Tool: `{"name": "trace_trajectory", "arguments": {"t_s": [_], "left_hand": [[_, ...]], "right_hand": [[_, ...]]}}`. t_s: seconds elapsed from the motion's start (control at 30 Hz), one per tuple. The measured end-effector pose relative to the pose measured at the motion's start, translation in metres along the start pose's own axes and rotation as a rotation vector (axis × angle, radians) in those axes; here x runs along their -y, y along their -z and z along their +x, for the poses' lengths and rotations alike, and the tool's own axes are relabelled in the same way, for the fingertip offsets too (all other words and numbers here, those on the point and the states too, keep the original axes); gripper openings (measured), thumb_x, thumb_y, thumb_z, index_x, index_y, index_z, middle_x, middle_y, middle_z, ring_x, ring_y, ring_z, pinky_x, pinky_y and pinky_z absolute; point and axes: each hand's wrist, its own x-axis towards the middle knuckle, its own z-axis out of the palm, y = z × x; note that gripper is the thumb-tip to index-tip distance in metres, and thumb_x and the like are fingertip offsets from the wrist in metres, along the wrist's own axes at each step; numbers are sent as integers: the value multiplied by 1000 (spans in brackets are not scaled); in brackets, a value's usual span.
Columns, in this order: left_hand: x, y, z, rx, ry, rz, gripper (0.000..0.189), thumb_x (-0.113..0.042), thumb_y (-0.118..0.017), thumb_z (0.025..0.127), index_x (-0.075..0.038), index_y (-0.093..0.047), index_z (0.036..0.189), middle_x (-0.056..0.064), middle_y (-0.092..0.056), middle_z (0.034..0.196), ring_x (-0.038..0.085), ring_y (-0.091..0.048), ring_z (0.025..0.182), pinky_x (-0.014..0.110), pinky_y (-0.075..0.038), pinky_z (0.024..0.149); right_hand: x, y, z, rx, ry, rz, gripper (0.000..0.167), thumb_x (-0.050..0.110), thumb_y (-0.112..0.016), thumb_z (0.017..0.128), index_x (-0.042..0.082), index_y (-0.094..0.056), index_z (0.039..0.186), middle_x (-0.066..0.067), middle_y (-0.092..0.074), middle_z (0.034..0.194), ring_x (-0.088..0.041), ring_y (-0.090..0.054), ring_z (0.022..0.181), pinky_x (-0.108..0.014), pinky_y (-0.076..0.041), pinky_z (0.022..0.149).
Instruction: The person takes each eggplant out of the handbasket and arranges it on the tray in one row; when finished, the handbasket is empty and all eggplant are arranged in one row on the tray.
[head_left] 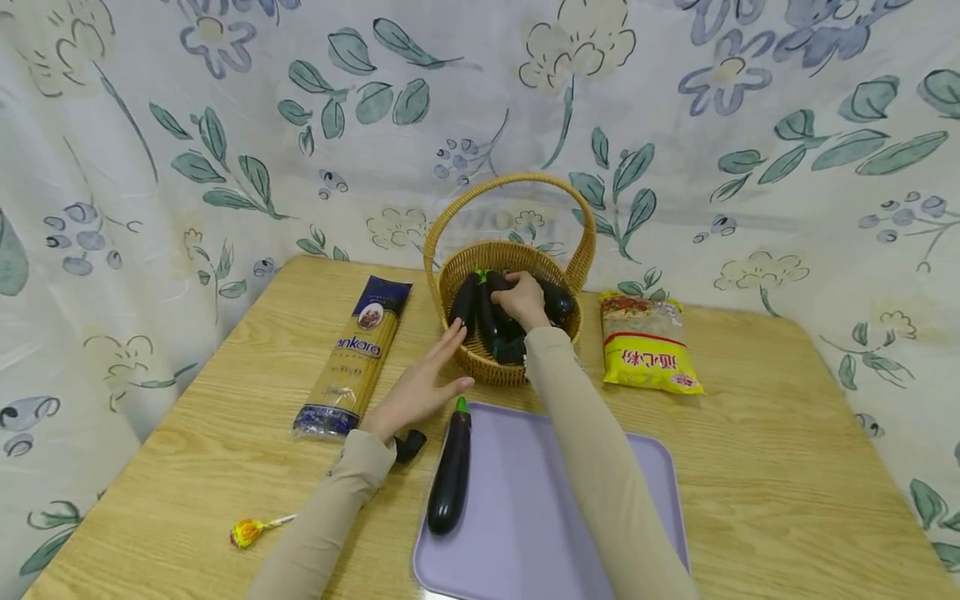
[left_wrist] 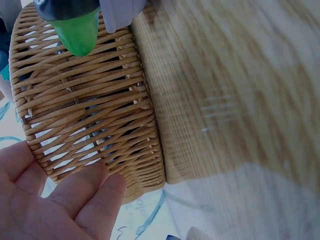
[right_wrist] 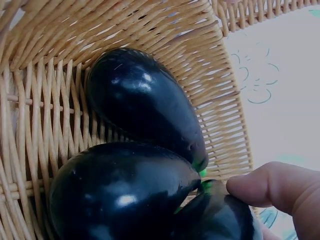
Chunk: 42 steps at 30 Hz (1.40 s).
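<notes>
A wicker basket [head_left: 487, 371] with a tall handle holds several dark eggplants. My right hand [head_left: 523, 300] reaches inside it, thumb and fingers pinching one eggplant [right_wrist: 220, 212] near its green stem end; the fingers' far side is hidden in the right wrist view. Two more glossy eggplants lie beside that one against the woven wall. My left hand [head_left: 420, 392] is at the basket's left front side, its fairly straight fingers resting against the rim. Another eggplant [head_left: 450, 475] lies lengthwise on the left part of a lilac tray [head_left: 517, 483], stem toward the basket.
Left of the basket lies a long pack of spaghetti [head_left: 356, 350]. A yellow bag of pasta [head_left: 648, 346] is to its right. Near the left forearm is a lollipop [head_left: 247, 532]. A floral curtain [head_left: 480, 100] hangs behind the wooden table [head_left: 787, 467].
</notes>
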Motion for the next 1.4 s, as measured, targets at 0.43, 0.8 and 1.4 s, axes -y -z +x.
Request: {"name": "trace_trajectory", "arguments": {"t_s": [0.43,0.8,1.4], "left_hand": [[0,2,-1,9,-2,-1,78,-45,-56,96,-28,-12,157,-8,-1,165,40,-30,144,65,-34,108],[0,3,0,12,6,2,78,-45,-57,95,-28,-12,157,-7,-1,165,38,-23,147,67,-29,110],[1,2,0,3,2,-12,78,-45,-57,95,-29,-13,157,-8,-2,165,38,-22,147,67,-28,111]], "right_hand": [[3,14,-9,64,-45,87,48,18,-61,92,11,-49,138,-14,-51,137,-31,-53,117,-46,-47,101],[11,31,-27,142,-28,191,52,20,-57,94,16,-43,144,-12,-38,150,-32,-47,125,-48,-42,105],[-2,49,-44,199,2,304,55,15,-56,93,14,-42,146,-12,-39,148,-31,-44,130,-45,-40,108]]}}
